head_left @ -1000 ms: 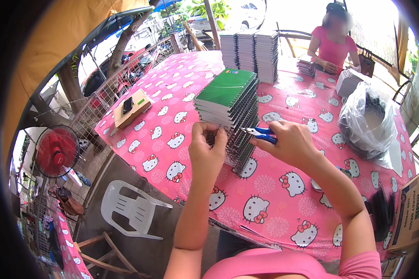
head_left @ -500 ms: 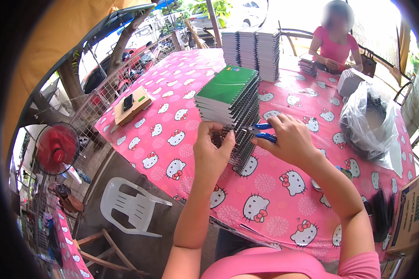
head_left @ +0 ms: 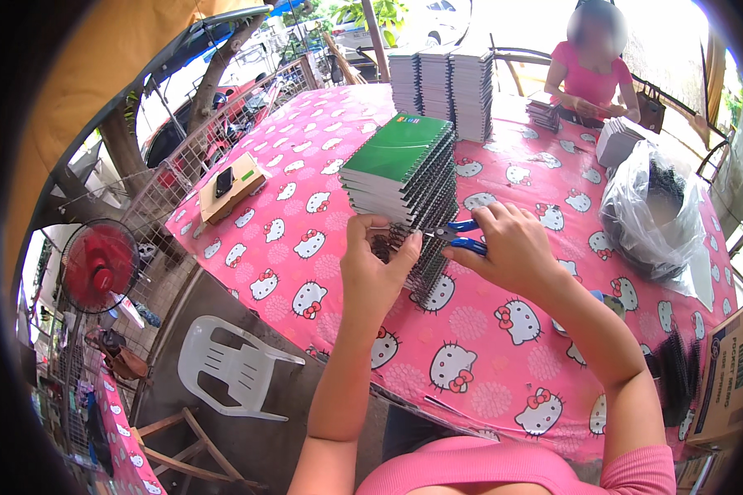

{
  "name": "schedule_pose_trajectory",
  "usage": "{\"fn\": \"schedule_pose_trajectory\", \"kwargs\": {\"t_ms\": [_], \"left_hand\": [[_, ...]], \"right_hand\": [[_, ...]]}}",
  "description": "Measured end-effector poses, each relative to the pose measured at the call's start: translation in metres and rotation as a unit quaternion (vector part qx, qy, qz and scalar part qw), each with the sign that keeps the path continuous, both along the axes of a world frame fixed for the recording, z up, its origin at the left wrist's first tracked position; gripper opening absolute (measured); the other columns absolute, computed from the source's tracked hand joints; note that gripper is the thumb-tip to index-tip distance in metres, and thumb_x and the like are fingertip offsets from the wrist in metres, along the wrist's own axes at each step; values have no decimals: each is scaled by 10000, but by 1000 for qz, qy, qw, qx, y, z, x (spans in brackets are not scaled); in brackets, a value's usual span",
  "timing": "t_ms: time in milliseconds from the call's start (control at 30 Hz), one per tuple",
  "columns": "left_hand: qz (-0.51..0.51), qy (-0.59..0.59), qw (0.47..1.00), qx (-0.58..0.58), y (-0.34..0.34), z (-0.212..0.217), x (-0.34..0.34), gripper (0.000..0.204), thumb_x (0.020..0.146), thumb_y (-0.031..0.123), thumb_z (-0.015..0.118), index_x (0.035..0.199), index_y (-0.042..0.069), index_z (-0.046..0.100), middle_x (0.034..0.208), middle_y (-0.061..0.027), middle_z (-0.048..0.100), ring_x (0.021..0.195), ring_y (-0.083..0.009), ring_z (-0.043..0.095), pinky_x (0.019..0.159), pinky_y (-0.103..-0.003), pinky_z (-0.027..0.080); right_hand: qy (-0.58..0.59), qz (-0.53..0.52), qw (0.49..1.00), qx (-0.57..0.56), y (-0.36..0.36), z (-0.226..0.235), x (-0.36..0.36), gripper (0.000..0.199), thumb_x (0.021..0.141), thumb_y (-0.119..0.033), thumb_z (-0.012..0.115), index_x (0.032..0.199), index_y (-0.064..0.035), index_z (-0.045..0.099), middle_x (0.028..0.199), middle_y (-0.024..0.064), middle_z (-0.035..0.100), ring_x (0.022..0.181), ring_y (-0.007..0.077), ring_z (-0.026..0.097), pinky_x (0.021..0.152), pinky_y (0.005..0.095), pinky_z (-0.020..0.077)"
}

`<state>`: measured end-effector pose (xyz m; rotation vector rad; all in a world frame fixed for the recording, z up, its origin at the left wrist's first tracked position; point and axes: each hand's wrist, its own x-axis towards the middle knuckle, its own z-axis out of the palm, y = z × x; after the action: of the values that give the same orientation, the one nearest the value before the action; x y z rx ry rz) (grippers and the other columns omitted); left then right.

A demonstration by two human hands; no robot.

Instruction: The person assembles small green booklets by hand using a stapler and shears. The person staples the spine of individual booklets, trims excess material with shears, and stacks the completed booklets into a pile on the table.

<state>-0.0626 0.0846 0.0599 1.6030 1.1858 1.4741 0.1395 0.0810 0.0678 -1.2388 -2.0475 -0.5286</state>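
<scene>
A stack of green-covered spiral notebooks point(head_left: 399, 148) stands on the table in front of me, black wire coils on its right and near sides. My left hand point(head_left: 377, 257) is closed at the stack's near corner, thumb and fingers pinching a notebook's coiled edge. My right hand point(head_left: 510, 246) is closed around the blue handles of a pair of pliers point(head_left: 469, 244). Their metal jaws point left and meet the coil beside my left thumb. More black coils point(head_left: 428, 276) show below the jaws. My fingers hide the exact wire end between them.
Tall notebook stacks point(head_left: 472, 95) stand at the back; a co-worker in pink point(head_left: 590, 74) sits at the far right. A clear plastic bag of black coils point(head_left: 656, 219) lies right. A phone on a cardboard box point(head_left: 233, 188) is left. Loose black coils point(head_left: 677, 375) lie near a carton point(head_left: 731, 371).
The pliers' jaws have come slightly left, close to my left thumb. Both hands keep nearly the same place and grip; the whole view has shifted a little.
</scene>
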Motion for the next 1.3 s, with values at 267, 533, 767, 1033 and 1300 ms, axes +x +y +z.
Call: {"fn": "schedule_pose_trajectory", "kwargs": {"t_ms": [267,533,767,1033,1300], "left_hand": [[36,34,998,37,6,-8,-10,383,807,139,737,1076,17,494,847,-70,624,741,-125,590,679,-274,485],[11,49,998,31,6,-13,-6,375,809,152,733,1078,32,500,862,-93,643,744,-151,617,682,-293,497],[10,-15,996,-90,6,-10,-21,372,814,158,729,1079,29,501,855,-104,650,713,-146,621,627,-284,510],[-11,17,998,-67,5,-13,-9,455,814,125,736,1155,0,463,812,-95,616,620,-98,566,449,-213,440],[4,-113,990,-82,1,-42,-52,282,889,69,633,1151,69,529,746,-38,606,606,-88,592,516,-258,497]], "right_hand": [[4,-47,963,-265,-6,9,-11,579,774,-589,657,783,-10,622,722,125,632,654,282,642,597,401,514],[15,-15,994,-109,5,-7,-11,574,793,-592,633,757,-19,631,720,134,651,672,294,664,610,416,518],[13,-42,985,-169,-6,-8,-7,578,793,-599,625,758,-23,632,711,129,646,664,292,663,620,415,521],[19,-38,971,-237,-2,-12,-14,572,791,-596,633,725,-28,626,650,110,633,592,279,651,561,407,511],[35,74,983,-167,-7,-33,-10,525,750,-510,721,914,-19,629,873,152,627,819,310,631,695,416,499]]}}
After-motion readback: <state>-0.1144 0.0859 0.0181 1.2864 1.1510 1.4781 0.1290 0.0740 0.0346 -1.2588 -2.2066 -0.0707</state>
